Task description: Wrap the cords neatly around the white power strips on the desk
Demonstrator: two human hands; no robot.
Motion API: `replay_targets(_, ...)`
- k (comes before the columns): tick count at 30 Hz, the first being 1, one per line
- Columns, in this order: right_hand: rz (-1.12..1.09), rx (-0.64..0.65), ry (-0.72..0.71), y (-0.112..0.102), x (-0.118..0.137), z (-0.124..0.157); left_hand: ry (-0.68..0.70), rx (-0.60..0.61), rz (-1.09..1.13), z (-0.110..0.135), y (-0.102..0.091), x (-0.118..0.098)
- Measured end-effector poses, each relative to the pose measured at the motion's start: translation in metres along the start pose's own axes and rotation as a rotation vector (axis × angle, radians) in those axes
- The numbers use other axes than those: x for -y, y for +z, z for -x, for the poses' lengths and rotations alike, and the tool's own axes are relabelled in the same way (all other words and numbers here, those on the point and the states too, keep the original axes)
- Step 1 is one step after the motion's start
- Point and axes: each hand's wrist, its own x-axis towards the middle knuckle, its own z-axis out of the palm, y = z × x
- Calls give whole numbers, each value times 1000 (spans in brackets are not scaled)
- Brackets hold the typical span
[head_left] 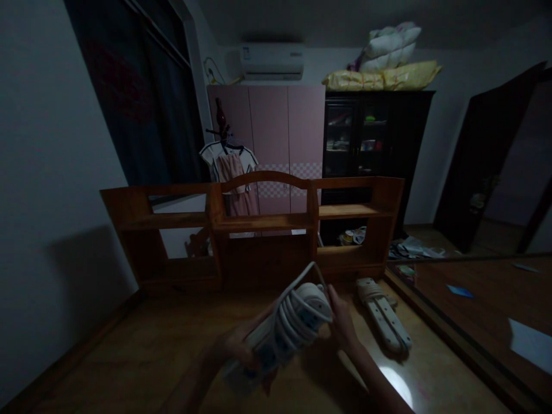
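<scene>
A white power strip [263, 351] is held at a slant above the wooden desk surface, its white cord [293, 310] wound several times around its upper half. My left hand [241, 348] is closed around the strip's lower end, thumb across the top. At the far end, my right hand [340, 316] grips the cord, a loop of which arches up from the strip. Part of the right fingers is hidden behind the strip and cord. To the right, another white power strip [386, 319] lies on the desk with its cord wrapped around one end.
A wooden shelf unit [267, 224] spans the back of the desk [181, 345]. On the right, a brown surface [483, 299] holds a blue card [459, 291] and white paper [530, 342]. Beyond stand a pink wardrobe [269, 126], a dark cabinet [399, 132] and hanging clothes [233, 167].
</scene>
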Motion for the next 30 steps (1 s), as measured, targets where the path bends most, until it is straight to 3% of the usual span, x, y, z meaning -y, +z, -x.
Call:
replay_targets(3,-720,-121,315,-10,-2,-12,52,-78,116,-7,-9,12)
replay_targets(6,-1190,-98,503,-19,-5,-19,170,-356,170,-21,-19,26)
replay_targets(10,-1477,-6,524,-31,-10,-20,347,-815,150,-33,-33,43)
replay_targets(12,-1498,20,510,-32,-11,-20,436,-968,172,-33,-42,50)
replay_targets(13,-1477,20,501,-31,-11,-20,454,-988,204,-31,-47,52)
replay_targets(15,-1395,47,485,-25,-10,-20,408,-906,290,-25,-55,55)
replay_targets(20,-1210,189,454,-8,-3,-12,218,-560,415,-13,-64,55)
replay_targets(24,-991,271,378,-12,7,-7,183,-345,474,-15,-61,55)
replay_targets(30,-567,685,199,-35,33,-3,228,-141,573,-16,-66,51)
